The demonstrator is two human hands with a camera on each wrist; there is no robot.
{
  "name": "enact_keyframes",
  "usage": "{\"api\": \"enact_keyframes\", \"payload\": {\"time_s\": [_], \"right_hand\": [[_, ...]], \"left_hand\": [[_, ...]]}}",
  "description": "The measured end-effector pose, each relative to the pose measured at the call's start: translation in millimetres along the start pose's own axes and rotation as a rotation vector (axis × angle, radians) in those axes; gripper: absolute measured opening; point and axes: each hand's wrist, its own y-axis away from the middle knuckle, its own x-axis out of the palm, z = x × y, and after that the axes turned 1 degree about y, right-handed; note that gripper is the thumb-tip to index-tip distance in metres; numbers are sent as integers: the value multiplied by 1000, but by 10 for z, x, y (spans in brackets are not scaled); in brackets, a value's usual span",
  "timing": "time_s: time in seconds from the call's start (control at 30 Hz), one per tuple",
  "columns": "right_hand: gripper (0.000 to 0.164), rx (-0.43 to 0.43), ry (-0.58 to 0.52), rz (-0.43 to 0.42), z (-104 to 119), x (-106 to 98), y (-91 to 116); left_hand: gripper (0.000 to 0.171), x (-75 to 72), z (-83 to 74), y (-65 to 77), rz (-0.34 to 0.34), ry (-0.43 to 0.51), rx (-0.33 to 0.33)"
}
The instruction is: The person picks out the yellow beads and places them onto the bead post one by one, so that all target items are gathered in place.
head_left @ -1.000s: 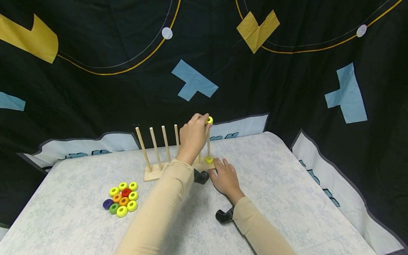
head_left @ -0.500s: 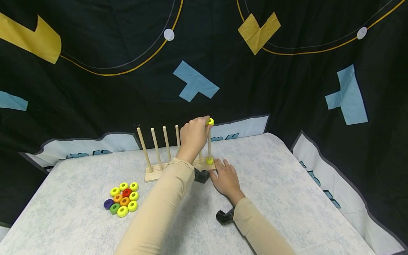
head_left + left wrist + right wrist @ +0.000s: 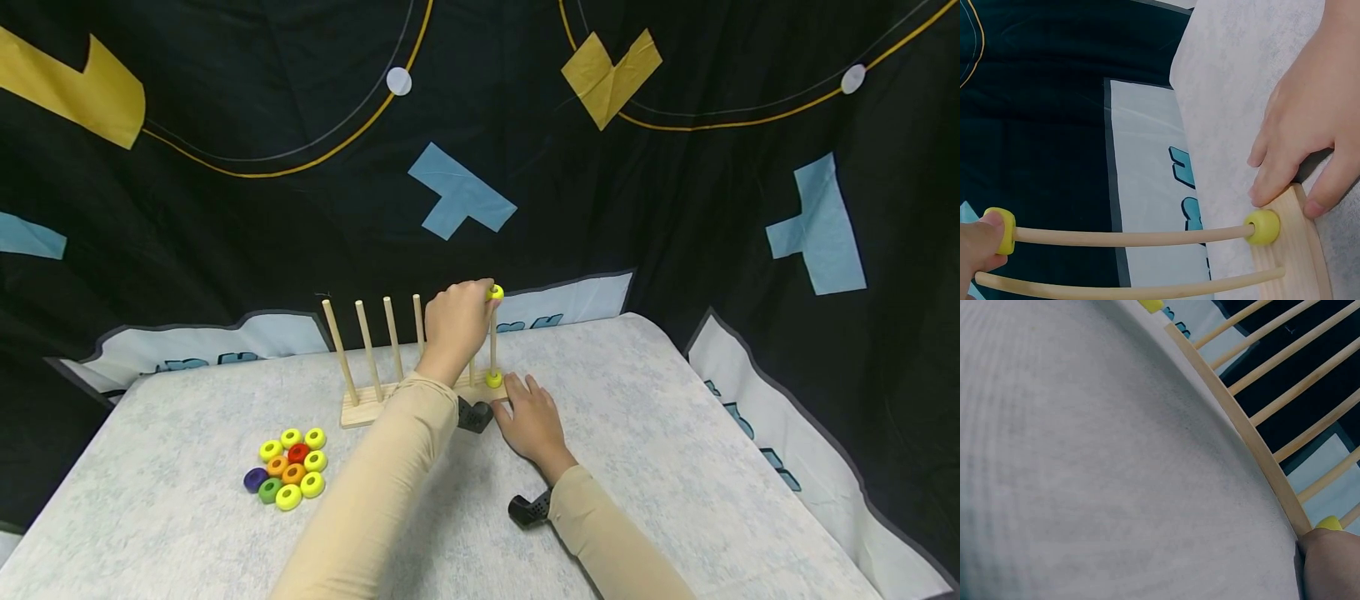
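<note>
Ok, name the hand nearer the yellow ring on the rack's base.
Right: the right hand touches the base just beside the yellow ring; the left hand is high above, pinching another ring.

Wooden rack (image 3: pixel 366 408): upright pegs in a row on a flat base. Right hand (image 3: pixel 531 421): fingers touch the base's right end. Lower yellow ring (image 3: pixel 1265 227): around the rightmost peg, at the base. Upper yellow ring (image 3: pixel 1009 231): pinched by the left hand (image 3: pixel 457 323) at that peg's tip
</note>
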Motion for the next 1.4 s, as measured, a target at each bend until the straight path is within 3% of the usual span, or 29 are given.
{"api": "enact_keyframes", "payload": {"time_s": [0.5, 0.8, 1.03, 1.27, 1.4], "right_hand": [[64, 5, -2, 5, 21, 5, 15], [64, 19, -2, 19, 21, 6, 7], [63, 23, -11, 14, 22, -5, 10], [64, 23, -11, 9, 51, -26, 34], [64, 22, -9, 11, 57, -43, 34]], "left_hand": [[35, 9, 6, 22, -10, 4, 11], [40, -17, 21, 123, -132, 46, 89], [42, -94, 106, 370, -278, 107, 243], [35, -213, 406, 728, -376, 234, 464], [36, -276, 678, 997, -377, 239, 468]]}}
